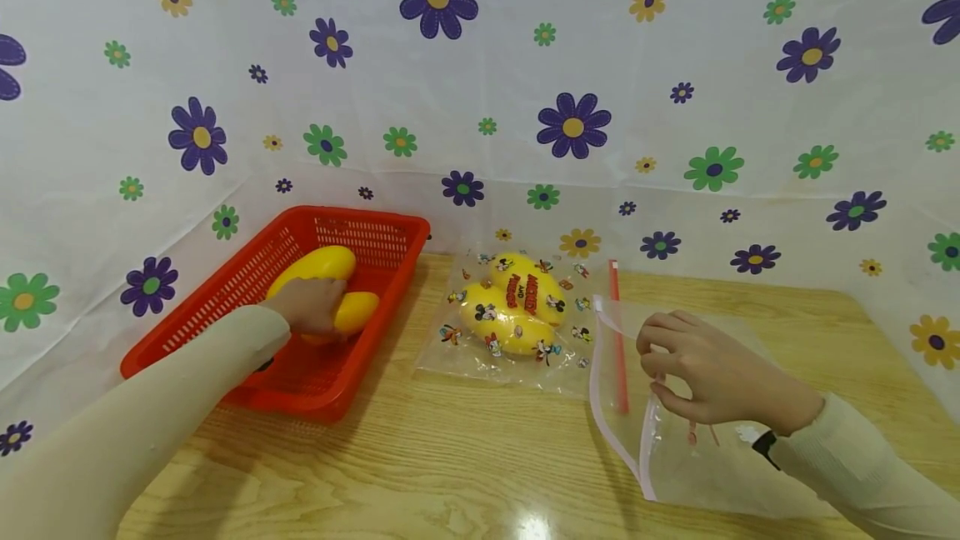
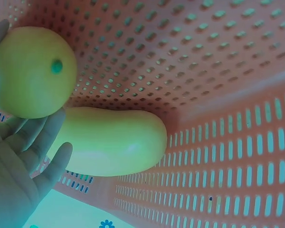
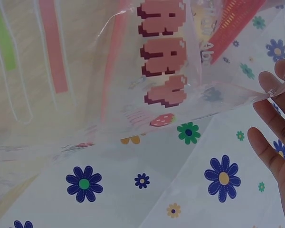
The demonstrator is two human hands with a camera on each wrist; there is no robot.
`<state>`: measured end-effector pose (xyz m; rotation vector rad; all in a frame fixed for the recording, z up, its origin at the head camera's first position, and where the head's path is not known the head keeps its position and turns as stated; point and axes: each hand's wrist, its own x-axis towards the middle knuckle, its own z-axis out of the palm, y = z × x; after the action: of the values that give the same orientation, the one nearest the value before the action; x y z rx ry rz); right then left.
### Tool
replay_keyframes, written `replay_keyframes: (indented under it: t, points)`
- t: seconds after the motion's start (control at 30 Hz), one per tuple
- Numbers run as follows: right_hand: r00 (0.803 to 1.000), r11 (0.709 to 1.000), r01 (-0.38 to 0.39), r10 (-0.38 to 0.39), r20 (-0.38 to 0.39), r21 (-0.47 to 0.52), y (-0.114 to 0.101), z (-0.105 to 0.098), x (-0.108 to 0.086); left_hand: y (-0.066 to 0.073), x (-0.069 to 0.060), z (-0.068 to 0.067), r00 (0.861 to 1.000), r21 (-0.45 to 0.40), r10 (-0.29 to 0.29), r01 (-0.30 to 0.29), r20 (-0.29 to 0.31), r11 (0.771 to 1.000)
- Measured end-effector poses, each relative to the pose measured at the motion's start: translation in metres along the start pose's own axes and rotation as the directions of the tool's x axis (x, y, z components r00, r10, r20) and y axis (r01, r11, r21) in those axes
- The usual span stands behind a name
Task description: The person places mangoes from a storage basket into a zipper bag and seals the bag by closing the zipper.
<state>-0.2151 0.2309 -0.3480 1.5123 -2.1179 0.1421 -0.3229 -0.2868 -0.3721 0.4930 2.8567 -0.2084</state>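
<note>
Yellow fruit [image 1: 357, 312], the nearer of two in the red basket [image 1: 330, 402], lies directly at the left hand [image 1: 306, 307] — no reach separates them. Behind the whole scene hangs a flower-print cloth [image 1: 480, 82], and before it spreads the wooden table [image 1: 480, 448]. The basket's long sides slant from near left to far right. At the table's right is a clear bag [image 1: 690, 482], its pink-edged mouth gaping left, toward the basket. Between the two lies a printed bag [image 1: 510, 369] with more yellow fruit inside.

In the basket, the larger fruit [image 1: 318, 263] lies on its side, its long axis roughly following the basket's long sides, just beyond the left hand. The nearer fruit turns one end to the left wrist camera, so its long axis seems to run away from that lens.

The right hand [image 1: 708, 365], well apart from the basket, pinches the clear bag's edge; it is the hand nearer the mouth, the left the one nearer the fruit. The left fingers, slightly spread, bend round the nearer fruit on the side toward the larger one, with another digit on its opposite side — a grip, I judge, though how firm I cannot tell. A small green spot [image 2: 56, 66] marks the end facing the camera.
</note>
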Motion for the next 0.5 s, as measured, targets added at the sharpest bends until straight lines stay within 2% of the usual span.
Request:
replay_keyframes:
  t: [0.17,0.33,0.5]
  points:
    - [1.0,1.0,0.002,-0.002,-0.002,0.001,0.0,0.001,0.0,-0.002,0.003,0.002,0.999,-0.04,-0.028,0.027,-0.018,0.999]
    - [1.0,1.0,-0.003,0.003,0.002,0.004,0.0,0.001,-0.001,0.0,-0.001,-0.001,0.999,-0.046,-0.033,0.031,-0.035,0.998]
    - [1.0,1.0,0.0,0.0,-0.002,0.014,0.0,0.0,-0.001,0.0,-0.007,-0.011,0.995,-0.038,-0.012,0.009,-0.099,0.999]
